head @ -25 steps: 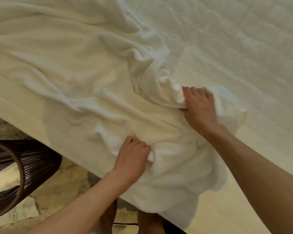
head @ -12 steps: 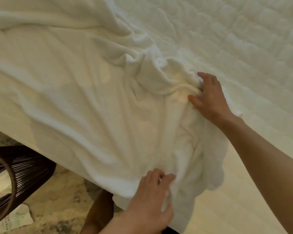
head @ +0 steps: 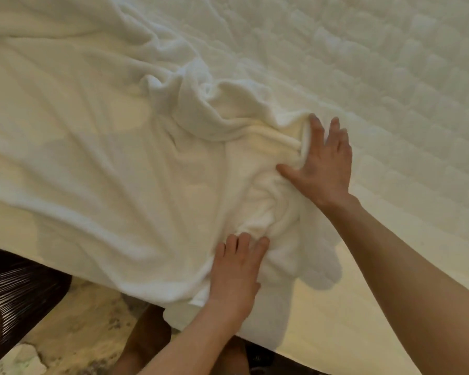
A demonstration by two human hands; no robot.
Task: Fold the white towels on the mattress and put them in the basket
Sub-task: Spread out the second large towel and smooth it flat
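Our left hand [head: 236, 274] lies flat with its fingers straight and close together, pressing the rumpled white terry towel [head: 106, 158] near the edge of the quilted white mattress [head: 390, 77]. Our right hand [head: 322, 163] is spread wide, palm down on the towel's bunched folds. The towel overhangs the edge. A dark woven basket [head: 19, 293] stands on the mottled stone floor [head: 79, 334]; we cannot tell its contents.

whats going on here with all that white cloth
A person is working on a large white towel lying rumpled on the mattress. The left hand presses flat on it near the bed's edge; the right hand, spread wide, presses a bunched fold further in. It is not folded yet. The dark basket stands at lower left.
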